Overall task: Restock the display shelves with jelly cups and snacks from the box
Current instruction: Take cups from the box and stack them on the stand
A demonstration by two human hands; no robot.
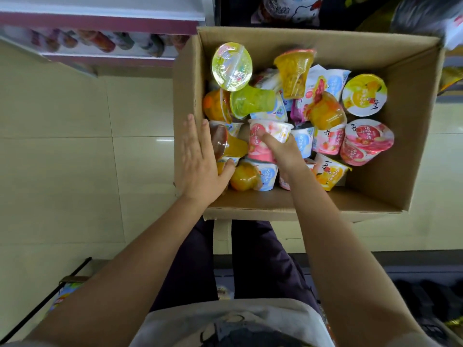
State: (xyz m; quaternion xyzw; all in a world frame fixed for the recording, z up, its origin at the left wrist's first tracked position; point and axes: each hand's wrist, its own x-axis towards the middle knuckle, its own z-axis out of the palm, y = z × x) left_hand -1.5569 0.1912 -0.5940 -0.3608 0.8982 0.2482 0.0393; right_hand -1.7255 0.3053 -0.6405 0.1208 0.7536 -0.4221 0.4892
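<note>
Here we look straight down past a pale shirt point(225, 324) and dark trousers point(253, 261) to our two bare forearms reaching into an open cardboard box point(375, 196) on the tiled floor point(75, 159). Our left hand point(200, 159) lies flat on the box's left wall, fingers straight and close together, thumb hooked over the edge and touching an orange cup just inside; it grips nothing. Our right hand point(283, 151) is down among the cups, fingers curled around a pink jelly cup point(265, 136) near the middle of the box, index finger pressed against its side.

Around that cup the box is filled with a loose jumble of jelly cups: blue-and-white ones beside our right hand, a pink-lidded cup point(368, 141) on its side to the right, a yellow-lidded cup point(364, 95) beyond it, and a green cup point(250, 100) lying tipped under a clear-lidded cup point(231, 66) at the far left.

Beyond the box, at upper left, a display shelf point(100, 41) carries blurred cups.
</note>
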